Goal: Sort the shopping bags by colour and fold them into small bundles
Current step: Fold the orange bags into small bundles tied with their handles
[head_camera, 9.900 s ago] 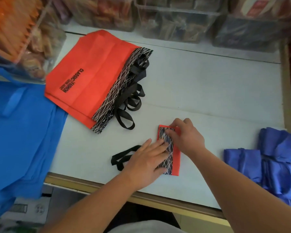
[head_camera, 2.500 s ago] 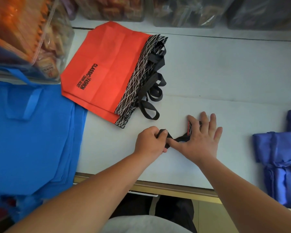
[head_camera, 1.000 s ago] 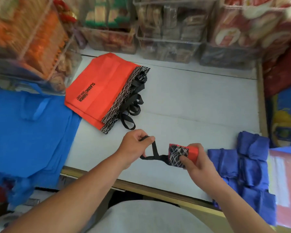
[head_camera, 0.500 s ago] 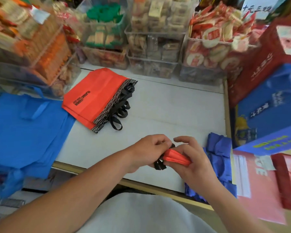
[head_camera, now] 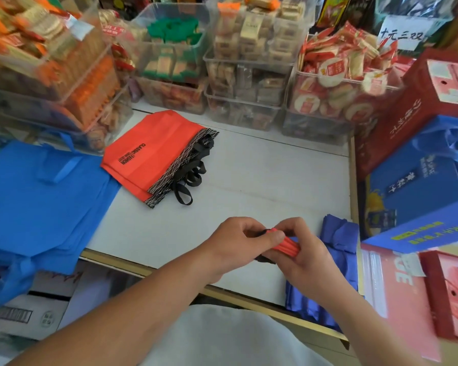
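Left hand point(head_camera: 238, 244) and right hand point(head_camera: 308, 256) are both clenching their grip on the orange bundle point(head_camera: 286, 245).
They are holding it over the near part of the worktop point(head_camera: 262, 175); blue bundles point(head_camera: 339, 233) are lying at 3 o'clock, flat orange bags point(head_camera: 154, 157) at 10, and clear bins point(head_camera: 243, 112) are holding snack packets point(head_camera: 336, 70) at 12.

Orange bags point(head_camera: 154, 154), black-and-white trim; blue bags point(head_camera: 37, 202).

Both forearms come in from below and meet up front. Left hand point(head_camera: 236, 241) and right hand point(head_camera: 306, 256) are touching, fingers curled, both pinching the red bundle point(head_camera: 287, 245).
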A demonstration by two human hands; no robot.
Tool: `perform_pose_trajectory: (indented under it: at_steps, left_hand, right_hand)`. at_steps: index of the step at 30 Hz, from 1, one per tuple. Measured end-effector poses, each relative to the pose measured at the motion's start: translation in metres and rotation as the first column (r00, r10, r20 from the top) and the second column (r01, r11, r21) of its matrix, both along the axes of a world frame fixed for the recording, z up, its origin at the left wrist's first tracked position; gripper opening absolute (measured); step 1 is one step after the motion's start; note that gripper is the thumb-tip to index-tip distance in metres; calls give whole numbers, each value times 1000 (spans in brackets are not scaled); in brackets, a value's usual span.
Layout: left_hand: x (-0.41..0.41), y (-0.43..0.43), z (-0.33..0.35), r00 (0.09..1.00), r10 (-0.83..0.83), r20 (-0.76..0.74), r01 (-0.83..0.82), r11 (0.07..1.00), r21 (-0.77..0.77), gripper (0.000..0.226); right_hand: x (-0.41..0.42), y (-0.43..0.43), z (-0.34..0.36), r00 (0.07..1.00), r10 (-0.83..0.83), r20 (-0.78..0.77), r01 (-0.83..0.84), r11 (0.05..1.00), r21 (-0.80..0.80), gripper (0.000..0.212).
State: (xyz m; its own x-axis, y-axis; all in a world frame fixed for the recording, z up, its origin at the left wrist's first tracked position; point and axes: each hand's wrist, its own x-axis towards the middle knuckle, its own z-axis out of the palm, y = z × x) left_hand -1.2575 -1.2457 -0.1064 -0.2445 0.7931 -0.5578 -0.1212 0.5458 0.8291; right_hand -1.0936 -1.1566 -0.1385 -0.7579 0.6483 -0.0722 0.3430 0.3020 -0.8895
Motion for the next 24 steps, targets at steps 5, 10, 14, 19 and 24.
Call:
perform_pose_trajectory:
  at_steps: [5, 10, 14, 19, 24]
  left_hand:
    - [-5, -2, 0, 971, 24, 238, -19, 1000, -25, 33]
    - [0, -3, -7, 949, 103, 300, -97, 995, -35, 31]
    - [-1, -2, -10, 951, 84, 298, -75, 996, -39, 21]
    - [-7, -2, -14, 979, 34, 201, -23, 998, -57, 16]
    - [2, 1, -16, 943, -114, -312, 103, 993, -51, 6]
  right_hand:
    - [8, -9, 10, 1000, -4, -17, 3, 996, -87, 35]
    - [13, -11, 13, 989, -123, -84, 101, 969, -227, 28]
    - [14, -8, 7, 997, -45, -59, 30, 970, -243, 23]
    - [14, 1, 2, 993, 116, 38, -115, 993, -22, 24]
    - [10, 0, -3, 983, 139, 120, -147, 987, 63, 22]
